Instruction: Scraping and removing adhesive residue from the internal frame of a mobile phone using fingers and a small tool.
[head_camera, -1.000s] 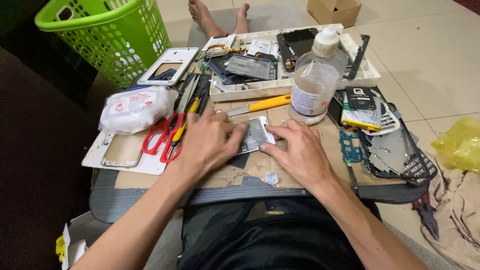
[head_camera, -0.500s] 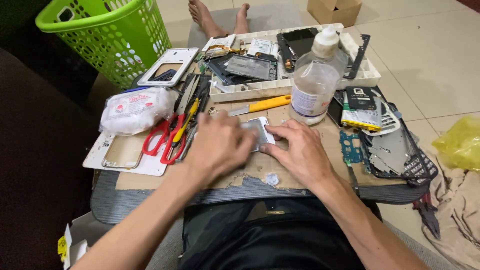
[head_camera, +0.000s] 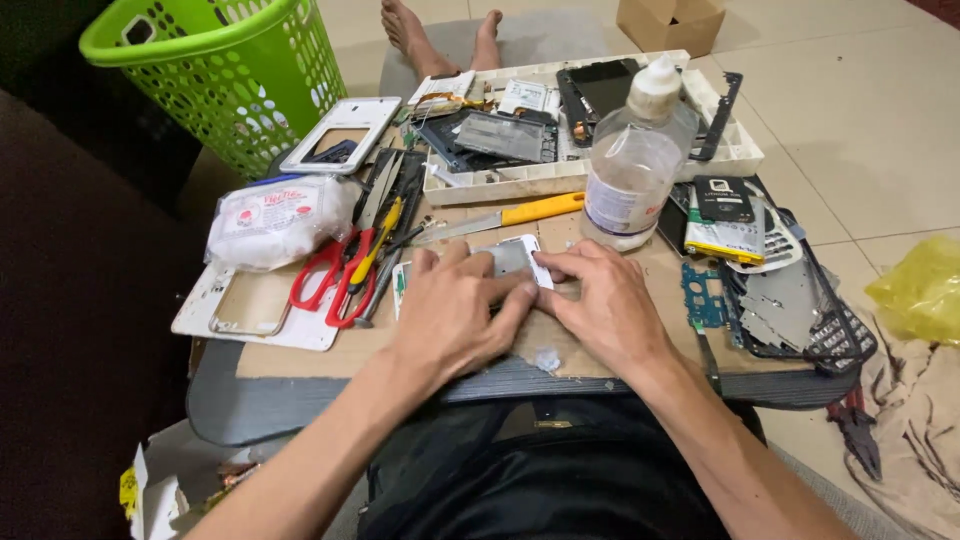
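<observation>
My left hand (head_camera: 447, 315) lies palm down on the desk (head_camera: 300, 355), fingers spread and partly curled; its thumb and fingertips press against the near edge of a small white phone frame (head_camera: 512, 258). The grip is a flat pinch on that frame, not a fist. My right hand (head_camera: 603, 305) sits just beside the left, fingers extended toward the same frame, its fingertips touching the frame's right edge and corner. Both hands hold the frame flat against the brown board that tops the desk, at the centre of the work surface, directly in front of me.

Just behind the frame lies a yellow-handled knife (head_camera: 515, 214), blade pointing left. Behind and to the right of it stands a clear plastic bottle (head_camera: 630, 170) with a white cap, upright. Behind both sits a white tray (head_camera: 735, 155) filled with dark phone parts and screens.

To the left of my left hand lie red-handled scissors (head_camera: 330, 278), with slim tools beside them, one with a yellow handle. Further left rests a white wrapped packet (head_camera: 275, 217), and near it a larger white phone frame (head_camera: 250, 305). A green mesh basket (head_camera: 225, 75) stands on the floor at the far left.

To the right of my right hand lies a blue circuit board (head_camera: 703, 295), then a pile of grey covers and keypads (head_camera: 790, 300). A yellow bag (head_camera: 922, 290) lies on the floor at the far right.
</observation>
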